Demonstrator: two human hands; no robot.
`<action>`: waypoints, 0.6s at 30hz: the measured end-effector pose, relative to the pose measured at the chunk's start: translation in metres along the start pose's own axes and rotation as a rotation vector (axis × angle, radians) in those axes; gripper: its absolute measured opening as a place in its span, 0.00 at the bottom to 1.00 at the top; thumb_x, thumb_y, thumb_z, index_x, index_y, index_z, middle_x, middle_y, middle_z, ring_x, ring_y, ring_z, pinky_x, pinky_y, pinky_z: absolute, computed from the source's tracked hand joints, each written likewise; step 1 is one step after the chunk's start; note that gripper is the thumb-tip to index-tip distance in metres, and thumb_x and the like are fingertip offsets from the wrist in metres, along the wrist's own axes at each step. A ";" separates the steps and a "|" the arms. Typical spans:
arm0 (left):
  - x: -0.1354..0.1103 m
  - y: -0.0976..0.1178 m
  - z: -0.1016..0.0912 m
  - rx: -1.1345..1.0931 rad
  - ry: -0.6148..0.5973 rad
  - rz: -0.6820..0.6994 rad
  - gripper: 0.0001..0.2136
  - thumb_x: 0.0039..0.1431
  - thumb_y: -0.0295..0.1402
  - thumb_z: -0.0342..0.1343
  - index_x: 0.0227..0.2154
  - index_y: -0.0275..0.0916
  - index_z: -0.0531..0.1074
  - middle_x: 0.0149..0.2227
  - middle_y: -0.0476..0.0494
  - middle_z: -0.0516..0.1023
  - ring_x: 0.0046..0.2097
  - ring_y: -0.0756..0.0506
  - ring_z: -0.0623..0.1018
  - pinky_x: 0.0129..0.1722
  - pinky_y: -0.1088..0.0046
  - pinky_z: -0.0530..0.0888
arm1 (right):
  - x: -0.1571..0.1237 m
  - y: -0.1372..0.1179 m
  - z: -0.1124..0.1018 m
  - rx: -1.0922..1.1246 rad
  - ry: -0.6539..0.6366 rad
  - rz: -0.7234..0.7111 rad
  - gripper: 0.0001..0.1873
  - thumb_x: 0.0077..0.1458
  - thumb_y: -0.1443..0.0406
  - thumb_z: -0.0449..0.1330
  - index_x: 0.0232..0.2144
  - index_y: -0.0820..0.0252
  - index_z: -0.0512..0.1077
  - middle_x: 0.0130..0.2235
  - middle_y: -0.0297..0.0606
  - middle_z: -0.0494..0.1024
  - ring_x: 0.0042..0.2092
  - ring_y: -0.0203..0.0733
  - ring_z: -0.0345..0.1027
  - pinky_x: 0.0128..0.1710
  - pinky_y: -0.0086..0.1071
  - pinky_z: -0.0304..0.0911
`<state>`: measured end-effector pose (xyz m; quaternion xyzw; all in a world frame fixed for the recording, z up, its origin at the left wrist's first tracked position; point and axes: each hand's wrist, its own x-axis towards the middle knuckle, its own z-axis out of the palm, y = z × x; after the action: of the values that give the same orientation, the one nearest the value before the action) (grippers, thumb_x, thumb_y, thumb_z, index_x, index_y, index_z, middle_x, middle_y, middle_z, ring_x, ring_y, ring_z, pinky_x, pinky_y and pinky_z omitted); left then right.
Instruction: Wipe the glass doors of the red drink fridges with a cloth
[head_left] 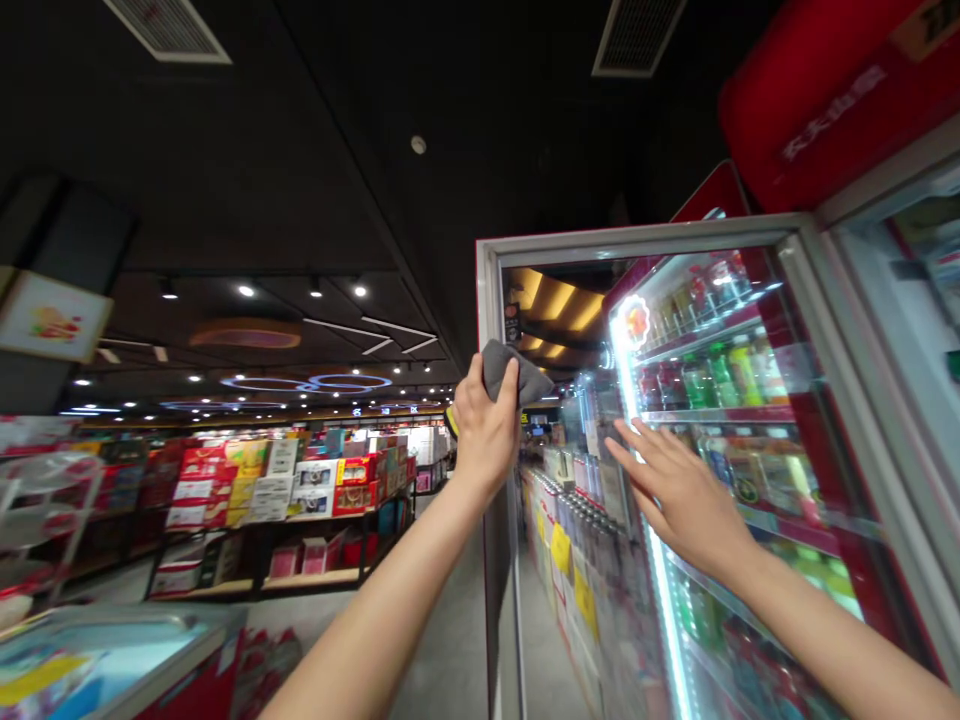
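Observation:
My left hand [486, 425] is closed around a grey cloth [517, 375] and presses it against the left frame of an open glass fridge door [675, 350], near its upper left corner. My right hand [679, 490] lies flat on the glass with fingers spread, a little lower and to the right of the cloth. Through the glass I see lit shelves of bottled drinks [720, 375].
A red-topped drinks fridge [862, 90] stands at the right. Shelving with boxed goods [292, 480] fills the middle left. A chest freezer [112, 655] sits at the lower left. Grey floor runs between them.

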<state>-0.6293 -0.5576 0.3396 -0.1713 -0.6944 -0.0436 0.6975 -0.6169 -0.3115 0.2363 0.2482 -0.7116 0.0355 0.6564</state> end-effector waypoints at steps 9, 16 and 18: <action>0.144 0.011 0.010 0.161 0.043 -0.045 0.26 0.64 0.30 0.49 0.65 0.45 0.62 0.71 0.38 0.56 0.68 0.32 0.61 0.64 0.45 0.62 | -0.023 0.025 0.036 -0.081 0.019 -0.088 0.32 0.64 0.68 0.49 0.69 0.48 0.56 0.70 0.38 0.59 0.69 0.53 0.54 0.65 0.59 0.58; 0.139 0.024 0.010 0.232 0.093 0.009 0.22 0.68 0.27 0.43 0.62 0.37 0.67 0.71 0.37 0.56 0.72 0.35 0.54 0.70 0.49 0.53 | -0.023 0.025 0.032 -0.032 0.043 -0.096 0.29 0.65 0.66 0.50 0.67 0.49 0.60 0.69 0.39 0.61 0.68 0.55 0.56 0.63 0.60 0.60; 0.108 0.030 0.014 0.255 0.094 0.077 0.22 0.67 0.27 0.44 0.63 0.37 0.66 0.71 0.37 0.57 0.72 0.36 0.53 0.71 0.51 0.54 | -0.022 0.022 0.031 -0.010 0.038 -0.091 0.30 0.64 0.68 0.50 0.67 0.50 0.60 0.69 0.39 0.60 0.68 0.55 0.56 0.64 0.60 0.59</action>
<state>-0.6304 -0.5059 0.4397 -0.1056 -0.6538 0.0640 0.7465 -0.6536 -0.2974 0.2177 0.2765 -0.6869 0.0068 0.6720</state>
